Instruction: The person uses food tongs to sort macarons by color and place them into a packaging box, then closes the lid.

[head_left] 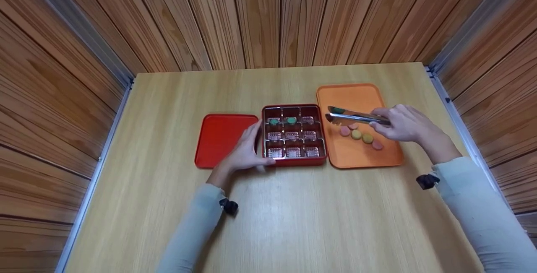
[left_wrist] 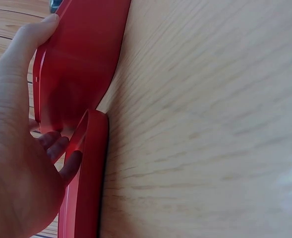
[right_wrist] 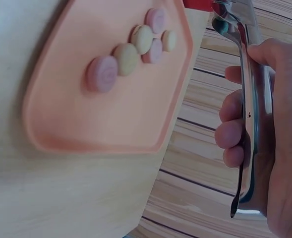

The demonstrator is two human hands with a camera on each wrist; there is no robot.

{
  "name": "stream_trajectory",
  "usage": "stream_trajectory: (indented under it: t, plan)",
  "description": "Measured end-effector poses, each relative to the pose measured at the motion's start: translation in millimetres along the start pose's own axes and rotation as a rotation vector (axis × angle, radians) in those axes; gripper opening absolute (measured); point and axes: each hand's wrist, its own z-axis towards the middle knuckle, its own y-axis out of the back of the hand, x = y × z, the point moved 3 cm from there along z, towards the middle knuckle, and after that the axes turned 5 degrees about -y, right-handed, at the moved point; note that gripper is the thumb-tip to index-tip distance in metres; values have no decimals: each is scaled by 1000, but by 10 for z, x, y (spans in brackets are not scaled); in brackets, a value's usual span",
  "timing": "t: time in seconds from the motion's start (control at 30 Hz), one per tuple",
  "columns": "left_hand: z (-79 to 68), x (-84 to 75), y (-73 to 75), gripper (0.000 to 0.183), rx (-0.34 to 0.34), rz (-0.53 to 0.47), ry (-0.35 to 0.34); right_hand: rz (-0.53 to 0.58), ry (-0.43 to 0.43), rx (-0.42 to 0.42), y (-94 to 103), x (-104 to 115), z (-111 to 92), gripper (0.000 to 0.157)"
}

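Observation:
A red box with a clear divided insert stands mid-table, a green macaron in its back left compartment and another green macaron in the back middle one. My left hand holds the box at its near left corner, thumb on the front rim and fingers along the left side. In my right hand are metal tongs, their tips pointing left over the orange tray; I cannot tell if anything sits between them. Below lie pink macarons and yellow macarons.
Left of the box lies a red lid, partly under my left hand and forearm in the head view. The orange tray sits right beside the box's right wall. Wood-panelled walls close in the table at the back and sides.

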Motion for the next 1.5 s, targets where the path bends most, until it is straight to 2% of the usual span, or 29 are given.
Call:
stream_trajectory:
  t: [0.33,0.77,1.2,1.5]
  plan:
    - [6,6,9,140,13,6,-2,15,-5,-19,-8,189,264,32]
    - [4,-3,23,140,13,-4,-13,56,-3,-30,-91,289,516,27]
    - [8,15,10,137,5,-23,-28,54,-9,-22,-231,340,576,27]
    - [6,22,21,139,5,-19,-40,38,-12,1,-267,332,588,36]
